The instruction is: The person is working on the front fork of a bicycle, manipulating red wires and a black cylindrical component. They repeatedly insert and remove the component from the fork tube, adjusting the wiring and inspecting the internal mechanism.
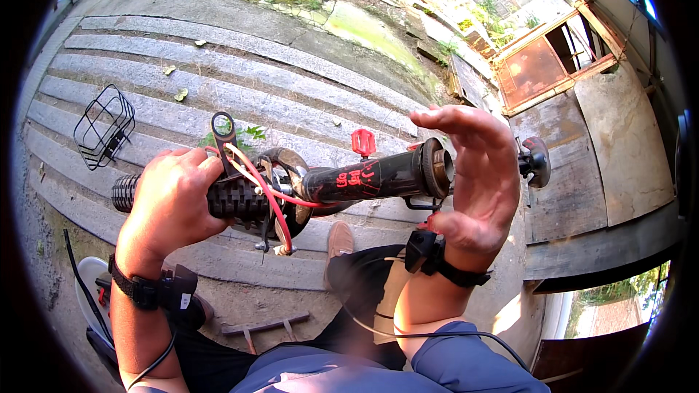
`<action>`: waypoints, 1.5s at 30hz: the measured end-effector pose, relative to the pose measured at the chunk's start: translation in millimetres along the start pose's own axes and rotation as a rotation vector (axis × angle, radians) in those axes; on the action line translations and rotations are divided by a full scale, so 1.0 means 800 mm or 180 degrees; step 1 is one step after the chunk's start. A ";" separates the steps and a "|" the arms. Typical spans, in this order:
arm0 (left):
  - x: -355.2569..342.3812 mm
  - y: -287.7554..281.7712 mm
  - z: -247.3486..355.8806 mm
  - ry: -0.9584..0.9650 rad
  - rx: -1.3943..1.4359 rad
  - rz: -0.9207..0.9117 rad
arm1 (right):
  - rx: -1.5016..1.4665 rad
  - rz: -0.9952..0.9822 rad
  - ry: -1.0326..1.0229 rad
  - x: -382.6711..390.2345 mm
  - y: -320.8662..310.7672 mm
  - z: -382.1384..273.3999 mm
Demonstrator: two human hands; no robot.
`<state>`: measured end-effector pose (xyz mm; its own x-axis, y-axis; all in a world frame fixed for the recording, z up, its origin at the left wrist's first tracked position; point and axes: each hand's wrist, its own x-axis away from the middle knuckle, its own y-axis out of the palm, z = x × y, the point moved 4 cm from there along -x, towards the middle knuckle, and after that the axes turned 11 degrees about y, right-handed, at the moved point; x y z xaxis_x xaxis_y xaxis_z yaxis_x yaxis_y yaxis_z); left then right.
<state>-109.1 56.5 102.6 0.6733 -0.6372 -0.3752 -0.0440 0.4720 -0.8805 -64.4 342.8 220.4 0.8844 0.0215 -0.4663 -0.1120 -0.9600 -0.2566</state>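
Observation:
A small bike's black head tube [342, 182] with red markings lies crosswise before me, its open end [437, 169] to the right. My left hand [178, 196] is closed on the knobby front tyre and fork area [240, 206], beside a black looped bracket [224, 131]. Red cables [275, 215] curve from there over the brake parts. My right hand [482, 182] is open and cupped beside the tube's open end, fingers curved with space between them and the thumb. A red pedal [363, 142] and part of a black saddle [537, 163] show behind.
A black wire basket [104, 126] lies on stone slab strips at left. A white bucket [95, 288] with tools sits lower left; a metal bar [266, 324] lies near my legs. Boards [611, 160] and a rusty-panelled wooden frame [530, 74] stand at right.

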 end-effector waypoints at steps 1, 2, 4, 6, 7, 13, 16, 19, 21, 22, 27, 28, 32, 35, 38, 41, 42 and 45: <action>0.000 0.000 0.000 -0.0003 -0.0009 -0.0012 | 0.0297 -0.0031 0.0000 -0.001 -0.008 -0.001; 0.000 0.000 0.000 0.0001 -0.0014 -0.0021 | 0.0435 -0.0006 0.0020 0.000 -0.010 -0.001; 0.000 0.000 -0.001 -0.0004 0.0003 -0.0021 | 0.0705 0.0036 0.0057 0.000 -0.014 -0.001; 0.000 -0.001 -0.001 -0.0006 0.0015 -0.0020 | 0.0648 -0.0069 -0.0216 -0.003 -0.016 0.001; 0.000 -0.002 0.000 -0.0006 0.0019 -0.0016 | 0.0560 -0.0116 -0.0299 -0.003 -0.017 0.003; -0.001 0.000 -0.001 0.0007 0.0008 -0.0040 | -0.0361 -0.0520 -0.0255 -0.002 -0.013 0.013; -0.001 -0.001 -0.001 0.0005 -0.0003 -0.0078 | -0.0572 -0.0476 -0.0149 -0.002 -0.010 0.012; 0.001 0.001 -0.002 -0.0007 -0.0009 -0.0058 | -0.0364 -0.0203 -0.0014 -0.004 -0.004 0.007; 0.000 0.000 -0.002 0.0000 -0.0002 -0.0036 | 0.0351 -0.0200 -0.0097 -0.004 -0.016 0.007; 0.000 0.000 -0.001 0.0002 0.0002 -0.0032 | 0.0407 -0.0180 -0.0121 -0.004 -0.017 0.006; -0.001 -0.001 0.000 -0.0016 0.0046 -0.0028 | -0.0125 0.0001 0.0074 -0.001 -0.006 0.004; -0.001 -0.001 0.000 -0.0017 0.0049 -0.0033 | -0.0322 0.0076 0.0172 0.000 0.002 0.002; 0.000 -0.003 0.000 -0.0039 0.0047 -0.0055 | 0.0152 -0.0066 -0.0017 -0.005 -0.008 0.004; 0.000 -0.002 -0.001 -0.0043 0.0067 -0.0063 | 0.0793 -0.0106 -0.0270 -0.005 -0.020 0.004; 0.000 -0.002 0.000 -0.0055 0.0019 -0.0067 | 0.0617 -0.0187 -0.0376 -0.005 -0.021 0.007; 0.000 -0.001 0.000 -0.0045 0.0042 -0.0031 | 0.0018 -0.0280 -0.0195 -0.003 -0.018 0.010; 0.000 -0.001 -0.001 -0.0046 0.0043 -0.0036 | -0.0188 -0.0313 -0.0114 -0.002 -0.017 0.011; 0.000 -0.001 -0.001 -0.0043 0.0043 -0.0052 | -0.0534 -0.0483 -0.0085 -0.002 -0.013 0.013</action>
<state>-109.3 55.7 103.3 0.6837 -0.6366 -0.3567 -0.0229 0.4699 -0.8824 -69.5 355.6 215.3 0.8728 0.1743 -0.4559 0.1002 -0.9781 -0.1822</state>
